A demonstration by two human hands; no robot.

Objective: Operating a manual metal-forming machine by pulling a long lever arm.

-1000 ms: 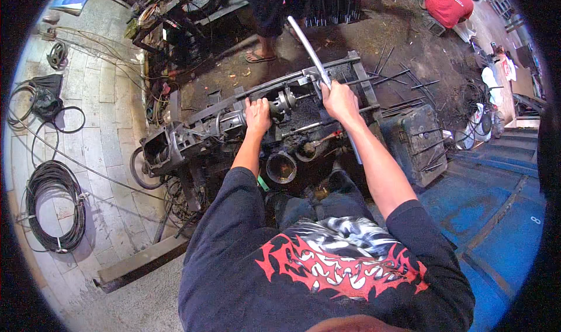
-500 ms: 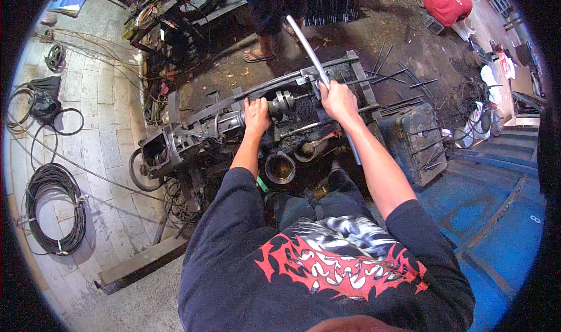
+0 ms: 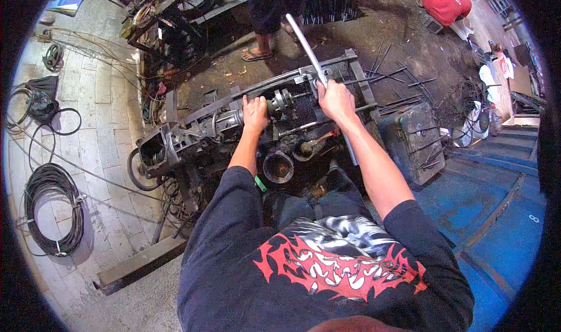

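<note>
A greasy metal machine [image 3: 193, 134], long and lathe-like, lies across a low frame in front of me. My left hand [image 3: 255, 113] is closed over its cylindrical part, fingers curled across the top. Just right of those fingers sit a round collar [image 3: 283, 100] and a thin threaded rod. My right hand [image 3: 337, 101] is wrapped round a long silver lever bar [image 3: 305, 43] at the machine's right end. The bar slants up and away from the fist, and its lower length shows below my wrist. What my left palm touches is hidden.
Below the machine stand a round cup [image 3: 279, 167] and a second container with a red-handled tool [image 3: 321, 138]. A dark metal canister [image 3: 414, 142] stands at right, near scattered rods [image 3: 403, 78]. Coiled cable [image 3: 54, 209] lies left. Another person's sandalled foot [image 3: 257, 54] is beyond the machine.
Both hands keep their grips, and the bar's slant looks nearly the same. My left fingers have shifted slightly on the cylindrical part.
</note>
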